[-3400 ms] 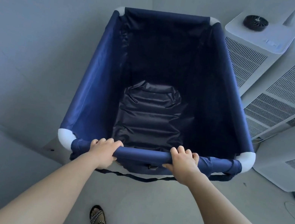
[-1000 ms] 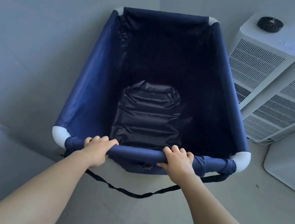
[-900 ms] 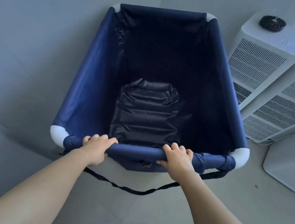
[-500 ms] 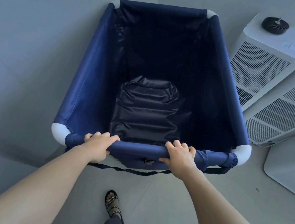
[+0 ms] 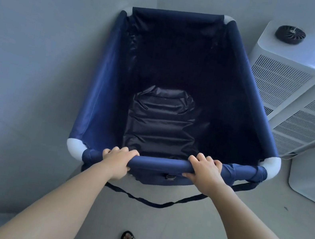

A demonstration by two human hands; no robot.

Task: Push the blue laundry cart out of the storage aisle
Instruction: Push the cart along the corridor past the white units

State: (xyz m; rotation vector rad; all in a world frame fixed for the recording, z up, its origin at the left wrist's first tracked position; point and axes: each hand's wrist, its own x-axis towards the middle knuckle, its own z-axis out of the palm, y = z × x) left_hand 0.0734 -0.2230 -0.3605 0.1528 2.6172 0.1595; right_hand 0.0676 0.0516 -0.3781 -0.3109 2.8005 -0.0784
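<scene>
Fabric-sleeved and padded, the near rail (image 5: 158, 162) is the sensible hold: the left hand (image 5: 118, 159) and right hand (image 5: 204, 175) both have fingers clenched around it. Beyond them the blue laundry cart (image 5: 178, 93) looks nearly empty, so probably light; its soft sides likely flex, only the frame feeling stiff. It stands between the wall (image 5: 39, 45) and 2 white units (image 5: 297, 85).
</scene>
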